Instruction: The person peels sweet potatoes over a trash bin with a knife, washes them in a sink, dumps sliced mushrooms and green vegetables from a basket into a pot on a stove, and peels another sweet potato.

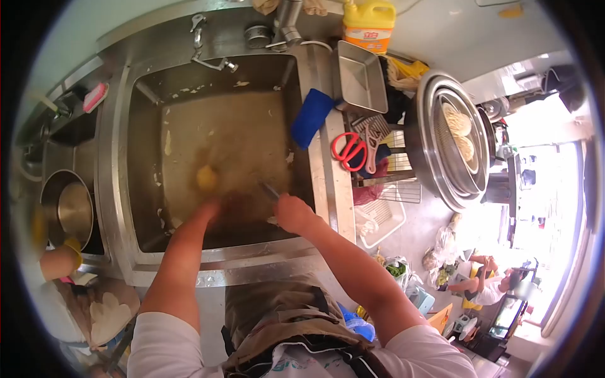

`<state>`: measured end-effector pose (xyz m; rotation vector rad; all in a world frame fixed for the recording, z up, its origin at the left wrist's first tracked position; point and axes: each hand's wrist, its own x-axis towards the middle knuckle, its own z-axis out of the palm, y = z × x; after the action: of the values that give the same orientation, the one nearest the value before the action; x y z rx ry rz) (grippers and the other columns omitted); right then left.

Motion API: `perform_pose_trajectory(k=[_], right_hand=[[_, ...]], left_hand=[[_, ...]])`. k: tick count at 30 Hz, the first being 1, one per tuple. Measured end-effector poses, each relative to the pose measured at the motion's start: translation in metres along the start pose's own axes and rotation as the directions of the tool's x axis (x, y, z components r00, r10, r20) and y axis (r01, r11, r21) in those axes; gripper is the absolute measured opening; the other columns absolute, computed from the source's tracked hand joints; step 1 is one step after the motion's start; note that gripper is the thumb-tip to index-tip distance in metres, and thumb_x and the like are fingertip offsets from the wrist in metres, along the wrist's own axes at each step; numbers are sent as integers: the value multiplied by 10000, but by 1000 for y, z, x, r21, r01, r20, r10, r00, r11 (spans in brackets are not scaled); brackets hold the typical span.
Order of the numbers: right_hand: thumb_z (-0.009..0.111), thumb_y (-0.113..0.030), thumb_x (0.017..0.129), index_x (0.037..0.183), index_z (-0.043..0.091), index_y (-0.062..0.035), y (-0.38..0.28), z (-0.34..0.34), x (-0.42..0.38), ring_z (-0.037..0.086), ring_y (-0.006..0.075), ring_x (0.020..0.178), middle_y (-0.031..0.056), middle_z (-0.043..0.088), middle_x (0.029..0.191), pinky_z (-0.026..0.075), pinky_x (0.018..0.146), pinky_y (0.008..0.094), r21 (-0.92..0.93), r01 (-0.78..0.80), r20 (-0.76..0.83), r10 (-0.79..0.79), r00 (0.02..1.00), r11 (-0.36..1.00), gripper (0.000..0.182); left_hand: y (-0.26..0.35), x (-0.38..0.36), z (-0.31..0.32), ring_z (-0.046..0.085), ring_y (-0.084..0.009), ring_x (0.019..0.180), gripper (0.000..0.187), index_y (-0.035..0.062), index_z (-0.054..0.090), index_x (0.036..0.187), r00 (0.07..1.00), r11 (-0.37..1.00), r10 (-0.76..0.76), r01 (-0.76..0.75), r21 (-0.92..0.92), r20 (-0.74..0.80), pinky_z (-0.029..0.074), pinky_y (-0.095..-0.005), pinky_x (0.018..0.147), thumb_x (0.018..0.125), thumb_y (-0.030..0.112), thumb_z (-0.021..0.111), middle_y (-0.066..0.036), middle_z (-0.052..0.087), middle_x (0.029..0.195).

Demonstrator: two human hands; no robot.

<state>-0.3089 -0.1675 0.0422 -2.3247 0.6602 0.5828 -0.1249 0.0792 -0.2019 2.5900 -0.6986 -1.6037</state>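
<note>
Over the near side of the deep steel sink (pixel 145 157), the left hand (pixel 208 205) closes its grip on a small, round, wet-looking yellow potato (pixel 206 177), probably firm and slippery, best cupped around its middle, while the right hand (pixel 291 211) grips a thin metal peeler (pixel 270 191).

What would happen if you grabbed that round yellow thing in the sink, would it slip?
The yellow lump sits low in the wet, peel-flecked sink, so it is probably slippery. It looks rounded, so a push would likely roll it. The left hand is beside it; whether they touch is blurred.
</note>
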Motion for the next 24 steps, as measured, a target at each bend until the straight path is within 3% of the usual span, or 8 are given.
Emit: perform_pose_trajectory(k=[2,7,10,12,15,20,22,24], right_hand=[[637,-206,863,980,567,71,5,-8,-18,657,410,946,282,652,949,538,810,472,-50,43,62,-40,997,998,309],[702,-207,826,948,616,44,23,-63,-83,653,405,837,243,652,899,520,736,464,198,153,-411,-60,910,968,292],[720,-203,824,921,659,23,74,-81,-94,653,382,755,214,647,804,518,669,426,246,93,-689,107,717,965,254],[684,-211,865,926,659,12,114,-98,-84,658,384,733,217,656,813,513,632,437,360,-24,-703,288,650,933,233],[615,-290,908,961,660,16,182,-106,-46,644,423,859,245,667,890,494,783,482,177,-148,-815,229,532,973,314],[575,-200,898,1092,607,37,223,-115,-14,609,433,973,261,635,1044,477,843,487,157,-166,-789,225,572,973,308],[546,-130,890,1218,562,72,215,-128,-22,590,422,1093,287,615,1153,462,920,453,130,-197,-717,229,658,972,385],[532,-118,891,1214,562,78,209,-131,-32,570,431,1117,293,599,1176,452,942,451,114,-139,-720,178,671,984,378]], left_hand=[[5,-5,-8,679,-375,898,342,19,719,904,985,983,139,-125,131,-98,520,-477,741,940,249,469,-229,693,957],[50,-64,-37,666,-396,912,331,8,713,933,910,991,130,-103,90,-394,499,-512,821,955,249,487,-251,681,954],[81,-105,-47,655,-408,938,298,1,710,941,906,967,120,-13,256,-405,482,-525,861,929,241,533,-250,678,953],[74,-95,-40,645,-420,945,315,1,706,929,902,943,302,-235,234,-309,485,-523,857,930,264,533,-252,673,959],[93,-91,-43,633,-433,949,308,11,703,916,920,954,279,-231,193,-275,486,-524,854,925,275,547,-243,670,978],[182,-122,-61,633,-438,933,509,20,706,879,866,975,176,-220,-39,-469,483,-532,842,980,419,408,-237,674,957],[242,-163,-102,613,-419,1041,620,21,684,1071,956,995,81,-93,-27,-283,473,-501,897,986,518,323,-252,658,1063],[264,-138,-92,561,-392,1171,551,42,573,1291,710,921,274,-388,-35,-648,440,-462,981,969,469,438,-244,605,1224]])
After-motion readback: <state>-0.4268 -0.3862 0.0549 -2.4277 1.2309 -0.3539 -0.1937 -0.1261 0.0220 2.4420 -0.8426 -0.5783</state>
